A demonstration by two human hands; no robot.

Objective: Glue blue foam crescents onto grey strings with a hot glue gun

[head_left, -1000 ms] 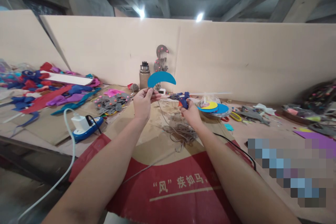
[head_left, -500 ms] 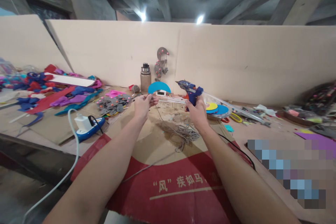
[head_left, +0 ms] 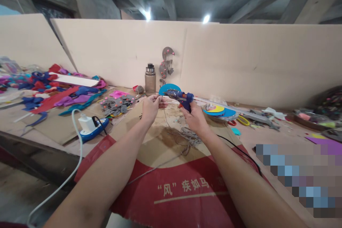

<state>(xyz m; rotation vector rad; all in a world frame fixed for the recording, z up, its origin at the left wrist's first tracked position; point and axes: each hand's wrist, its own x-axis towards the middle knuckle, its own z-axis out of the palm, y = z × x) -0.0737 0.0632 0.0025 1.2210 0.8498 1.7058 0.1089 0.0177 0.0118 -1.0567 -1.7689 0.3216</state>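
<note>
My right hand [head_left: 196, 115] is wrapped round the grip of a blue hot glue gun [head_left: 188, 99], which lies roughly level with its nozzle toward my left fingertips. A long clear glue stick [head_left: 232, 106] sticks out of its rear. My left hand [head_left: 154, 106] is closed in a pinch at the nozzle end. Grey string [head_left: 166, 118] runs from its fingers down to a loose tangle [head_left: 191, 136] on the cardboard [head_left: 157, 153]. The exact spot between nozzle and fingertips is too small to make out. Behind the nozzle shows a blue disc [head_left: 169, 88].
Left stand a blue power strip [head_left: 94, 131] with a white plug, felt scraps [head_left: 66, 96] and grey felt pieces with pink dots [head_left: 117, 104]. A bottle [head_left: 150, 80] and a grey hanging ornament [head_left: 167, 64] are behind. Right lie yellow-handled scissors [head_left: 243, 120] and a black cable [head_left: 243, 151].
My right hand has brought the glue gun left and slightly down, so its nozzle has come to my left fingertips. My left hand stays pinched, shifted slightly right in the view.
</note>
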